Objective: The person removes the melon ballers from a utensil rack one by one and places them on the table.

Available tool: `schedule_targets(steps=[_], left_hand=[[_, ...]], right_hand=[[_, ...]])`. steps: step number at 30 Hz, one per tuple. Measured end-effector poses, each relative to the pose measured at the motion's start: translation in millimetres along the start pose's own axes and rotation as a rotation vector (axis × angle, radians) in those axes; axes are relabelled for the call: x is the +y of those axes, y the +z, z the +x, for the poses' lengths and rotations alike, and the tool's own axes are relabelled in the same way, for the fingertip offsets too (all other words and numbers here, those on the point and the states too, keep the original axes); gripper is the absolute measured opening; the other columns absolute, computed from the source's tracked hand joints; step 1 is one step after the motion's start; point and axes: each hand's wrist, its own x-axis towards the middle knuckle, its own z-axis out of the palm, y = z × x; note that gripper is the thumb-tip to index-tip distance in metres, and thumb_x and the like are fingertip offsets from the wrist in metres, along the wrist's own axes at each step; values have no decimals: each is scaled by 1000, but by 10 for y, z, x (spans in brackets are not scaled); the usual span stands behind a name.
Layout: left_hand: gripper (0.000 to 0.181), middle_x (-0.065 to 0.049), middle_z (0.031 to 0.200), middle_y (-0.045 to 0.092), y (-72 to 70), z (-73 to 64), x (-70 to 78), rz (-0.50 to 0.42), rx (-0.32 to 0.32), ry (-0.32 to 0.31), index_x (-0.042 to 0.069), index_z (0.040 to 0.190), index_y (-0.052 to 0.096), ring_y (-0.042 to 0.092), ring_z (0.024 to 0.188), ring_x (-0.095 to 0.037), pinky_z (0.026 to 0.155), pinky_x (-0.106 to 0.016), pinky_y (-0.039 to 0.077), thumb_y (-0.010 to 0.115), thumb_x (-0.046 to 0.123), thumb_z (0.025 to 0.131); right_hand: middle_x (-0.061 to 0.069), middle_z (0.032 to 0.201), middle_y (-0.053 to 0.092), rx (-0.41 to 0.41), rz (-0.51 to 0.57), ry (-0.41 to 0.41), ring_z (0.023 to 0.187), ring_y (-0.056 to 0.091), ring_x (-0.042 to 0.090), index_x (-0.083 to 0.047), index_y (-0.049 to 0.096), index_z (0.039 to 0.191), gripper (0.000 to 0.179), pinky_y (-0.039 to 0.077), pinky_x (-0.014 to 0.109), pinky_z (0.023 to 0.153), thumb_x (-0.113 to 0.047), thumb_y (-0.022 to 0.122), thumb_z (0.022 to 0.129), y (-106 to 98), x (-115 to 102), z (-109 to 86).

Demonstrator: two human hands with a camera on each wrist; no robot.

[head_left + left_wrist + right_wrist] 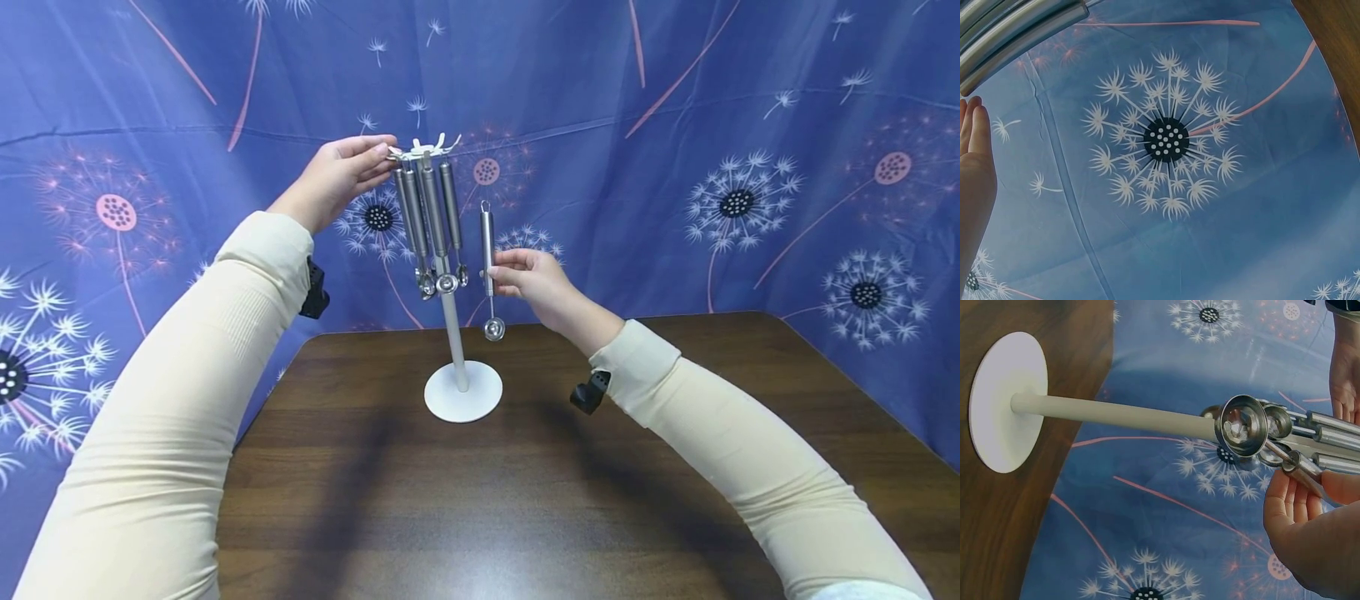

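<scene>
A white hanging rack [453,325] stands upright on its round base. Steel-handled measuring spoons [431,208] hang from its hooks, bowls down. At the top left of the rack my left hand [345,175] pinches a hook end between thumb and fingers; only part of that hand [975,162] shows in the left wrist view. To the right of the rack my right hand [536,283] grips another measuring spoon [487,237] by its handle. This spoon is upright, loop at the top, its small round bowl [1242,426] below, apart from the hooks in the head view.
The rack's base [463,404] sits on a dark wooden table [465,500], toward its back edge. Right behind the table hangs a blue curtain [570,67] with a dandelion print. Black wrist cameras [590,393] are strapped at both cuffs.
</scene>
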Motion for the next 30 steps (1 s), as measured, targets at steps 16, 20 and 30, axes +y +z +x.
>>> schedule_targets(steps=[16,20,30], left_hand=[[47,0,100,67,3,-9,-46,18,11,55,-7,140,44,62,107,-14,110,-27,40,56,13,98],[47,-1,103,66,10,-4,-50,28,27,51,-6,139,46,62,109,-15,109,-26,42,56,14,98],[48,0,100,67,14,-10,-54,37,33,64,-9,139,43,64,103,-13,108,-27,42,55,13,99]], right_hand=[[1,93,63,-56,-14,47,80,64,10,6,54,117,28,54,37,94,-4,62,93,108,197,-165],[2,93,63,-76,0,56,80,66,9,8,54,117,28,57,33,89,-3,61,93,144,265,-203],[5,94,62,-76,18,117,75,65,13,8,55,113,24,59,30,83,-2,62,92,268,406,-316]])
